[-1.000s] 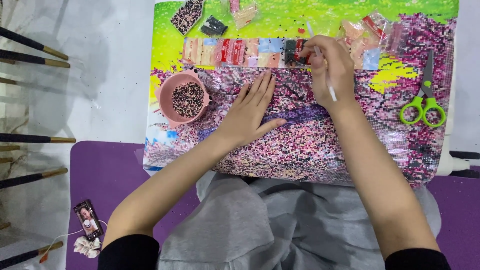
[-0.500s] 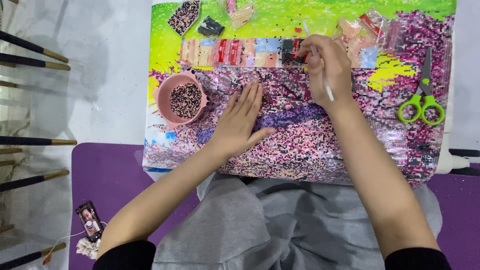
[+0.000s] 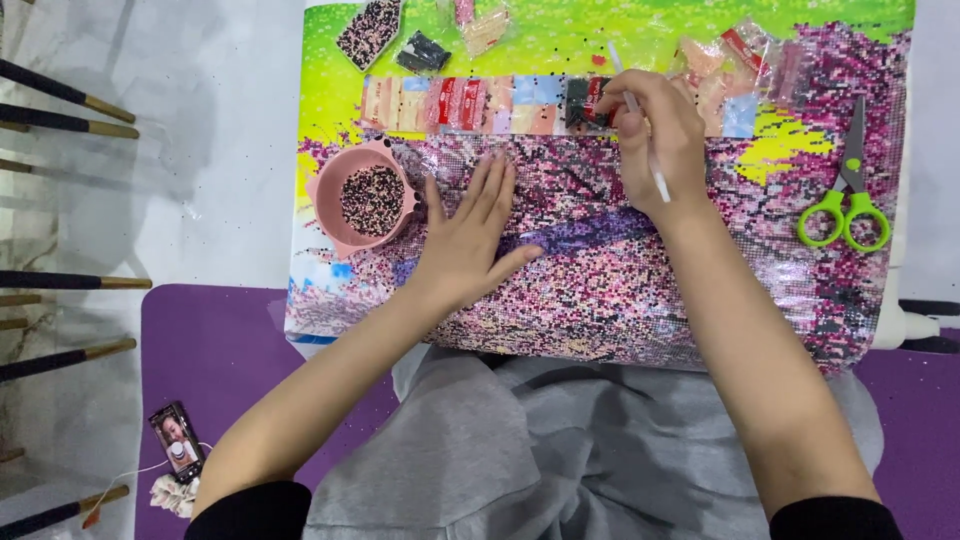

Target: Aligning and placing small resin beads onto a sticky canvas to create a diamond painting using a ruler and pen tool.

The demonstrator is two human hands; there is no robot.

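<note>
A large bead-mosaic canvas (image 3: 700, 290) in pink, purple and green lies across my lap. My left hand (image 3: 468, 235) rests flat on it, fingers spread, just right of a pink tray (image 3: 322, 200) filled with dark and pale beads. My right hand (image 3: 655, 135) is closed around a thin white pen (image 3: 660, 185), with its fingertips at a dark bead packet (image 3: 578, 98) in the row of small packets (image 3: 450, 103) along the canvas's upper part.
Green-handled scissors (image 3: 848, 205) lie on the canvas at the right. More bead packets (image 3: 368, 30) sit along the top edge. A phone (image 3: 178, 442) lies on the purple mat (image 3: 215, 350) at lower left. Dark sticks (image 3: 65, 95) lie at the left.
My left hand has slid a little down and to the left on the canvas. My right hand stays at the packet row with the pen.
</note>
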